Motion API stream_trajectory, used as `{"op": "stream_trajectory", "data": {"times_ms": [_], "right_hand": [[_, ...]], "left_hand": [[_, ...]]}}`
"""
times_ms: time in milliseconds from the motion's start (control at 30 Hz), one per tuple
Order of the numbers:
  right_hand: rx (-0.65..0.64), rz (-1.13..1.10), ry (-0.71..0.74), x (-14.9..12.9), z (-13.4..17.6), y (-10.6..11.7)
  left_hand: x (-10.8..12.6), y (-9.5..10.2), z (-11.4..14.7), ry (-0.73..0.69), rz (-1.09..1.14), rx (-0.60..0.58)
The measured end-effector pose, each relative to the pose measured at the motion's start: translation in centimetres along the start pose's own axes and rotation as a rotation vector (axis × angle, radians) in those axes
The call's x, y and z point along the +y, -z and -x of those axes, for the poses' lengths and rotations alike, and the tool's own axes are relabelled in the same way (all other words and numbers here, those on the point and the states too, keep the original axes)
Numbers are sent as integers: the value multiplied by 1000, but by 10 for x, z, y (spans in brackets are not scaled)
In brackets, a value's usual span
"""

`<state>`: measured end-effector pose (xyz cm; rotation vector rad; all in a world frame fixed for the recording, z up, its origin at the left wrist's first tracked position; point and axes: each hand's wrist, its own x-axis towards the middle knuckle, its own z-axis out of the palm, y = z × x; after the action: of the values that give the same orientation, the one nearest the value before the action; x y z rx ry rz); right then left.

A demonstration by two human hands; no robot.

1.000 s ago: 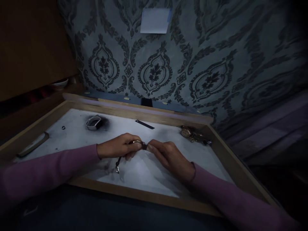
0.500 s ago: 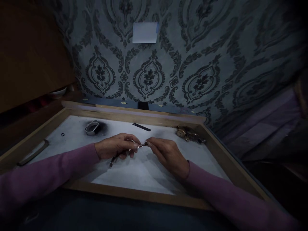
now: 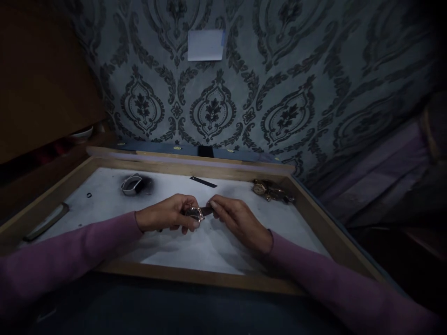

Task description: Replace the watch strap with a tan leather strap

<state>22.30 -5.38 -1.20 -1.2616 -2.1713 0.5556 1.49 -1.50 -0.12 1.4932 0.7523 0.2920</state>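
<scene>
A wristwatch [image 3: 194,213] with a dark face, a shiny case and a dark strap is held above the white tray floor. My left hand [image 3: 171,214] is closed around its case, the thumb along the near edge and the face turned up. With thumb and fingers pinched, my right hand [image 3: 240,221] grips the dark strap [image 3: 207,211] on the right side of the case. The strap on the left side is mostly hidden by my left hand.
The wooden-rimmed tray [image 3: 195,273] also holds a grey-banded watch [image 3: 132,185], a dark flat strip [image 3: 203,182], several gold-toned watches [image 3: 267,190], a small black ring [image 3: 89,195] and a curved strap-like piece [image 3: 49,222]. A white card [image 3: 206,45] is on the patterned wall.
The wristwatch has been turned so its face now shows upward, where before it was edge-on. The strap end that hung below my left hand is now mostly hidden. The view has shifted slightly.
</scene>
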Motion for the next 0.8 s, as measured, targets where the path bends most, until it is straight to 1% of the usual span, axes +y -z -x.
{"op": "stream_trajectory", "data": {"times_ms": [167, 267, 333, 400, 467, 533, 600, 700, 800], "right_hand": [[-27, -126, -51, 4, -2, -1], [-42, -219, -60, 6, -3, -1], [-50, -239, -61, 6, -4, -2], [-61, -204, -57, 5, -3, -5], [-55, -106, -36, 5, -2, -7], [-31, 0, 2, 5, -1, -10], [-8, 51, 38, 6, 1, -11], [-5, 41, 71, 6, 1, -11], [-10, -10, 94, 7, 1, -9]], "left_hand": [[1, 0, 1, -40, -45, -20], [-2, 0, -1, -83, -55, -20], [-5, 0, -2, -110, -72, -27], [-7, -1, -2, -130, -100, -37], [-7, -1, -2, -149, -123, -34], [-6, -2, -1, -157, -129, -13], [-5, -4, 1, -151, -117, 14], [-4, -5, 2, -140, -99, 31], [-3, -3, 2, -144, -96, 20]]}}
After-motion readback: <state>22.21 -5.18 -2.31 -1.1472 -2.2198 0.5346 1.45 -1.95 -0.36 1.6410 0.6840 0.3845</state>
